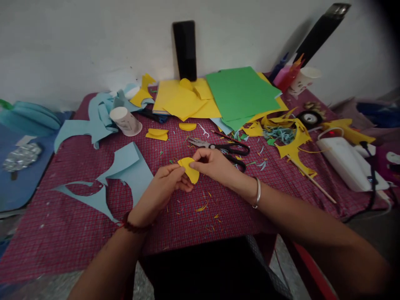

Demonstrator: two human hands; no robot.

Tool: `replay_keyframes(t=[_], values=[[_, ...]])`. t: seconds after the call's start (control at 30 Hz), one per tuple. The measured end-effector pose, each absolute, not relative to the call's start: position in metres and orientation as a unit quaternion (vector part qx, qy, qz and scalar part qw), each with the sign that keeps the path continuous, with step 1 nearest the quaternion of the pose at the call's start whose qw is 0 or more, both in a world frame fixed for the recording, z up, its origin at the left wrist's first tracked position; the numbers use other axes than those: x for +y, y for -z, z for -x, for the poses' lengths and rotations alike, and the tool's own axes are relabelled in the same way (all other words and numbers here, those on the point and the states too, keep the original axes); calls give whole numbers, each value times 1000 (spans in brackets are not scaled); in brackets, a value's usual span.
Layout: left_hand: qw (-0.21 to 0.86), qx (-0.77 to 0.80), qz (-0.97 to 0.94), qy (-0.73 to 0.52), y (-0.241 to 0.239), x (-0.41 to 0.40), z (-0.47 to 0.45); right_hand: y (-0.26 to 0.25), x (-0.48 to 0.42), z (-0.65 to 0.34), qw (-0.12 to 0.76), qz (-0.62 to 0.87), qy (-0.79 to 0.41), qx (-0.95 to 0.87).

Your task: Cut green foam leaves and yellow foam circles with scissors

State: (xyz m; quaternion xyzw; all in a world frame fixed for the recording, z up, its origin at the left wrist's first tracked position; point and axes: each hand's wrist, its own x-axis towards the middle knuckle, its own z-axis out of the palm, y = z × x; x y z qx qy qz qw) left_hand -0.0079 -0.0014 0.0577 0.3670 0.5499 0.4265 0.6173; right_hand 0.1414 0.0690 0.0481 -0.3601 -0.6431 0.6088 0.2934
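Between my hands, above the checked tablecloth, is a small folded piece of yellow paper (191,171) with a rounded edge. My left hand (168,180) grips its left side, thumb on top and fingers beneath. The thumb and forefinger of my right hand (211,163) pinch its upper right edge. Just behind my right hand lie black-handled scissors (218,147), blades pointing left. Two more folded yellow paper pieces rest farther back, one a half-round piece (188,126) and the other a looser folded piece (157,134). Thin yellow trimmings (202,207) are scattered in front of my hands.
Light blue paper offcuts (125,164) and a paper cup (125,121) are at left. Behind are yellow sheets (184,102), green sheets (245,96) and a phone (185,50) against the wall. At right are yellow scraps (293,139), a wooden stick (312,180) and a white power strip (346,162).
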Motion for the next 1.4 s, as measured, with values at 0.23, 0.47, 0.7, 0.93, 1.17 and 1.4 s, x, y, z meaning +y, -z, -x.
replay_keyframes(t=[0.23, 0.47, 0.7, 0.93, 1.17, 1.4], values=[[643, 535, -410, -363, -60, -5, 11, -47, 71, -147, 244, 339, -595, -687], [615, 557, -443, -339, -63, -6, 10, -49, 68, -146, 248, 349, -589, -686], [570, 576, -468, -352, -61, -6, 4, -47, 64, -146, 297, 342, -515, -728], [585, 584, -433, -359, -61, -6, 0, -50, 63, -146, 294, 350, -512, -727], [547, 619, -414, -384, -58, -5, 6, -48, 62, -141, 279, 328, -659, -616], [558, 600, -352, -452, -56, -3, 11, -56, 64, -143, 215, 346, -688, -601]])
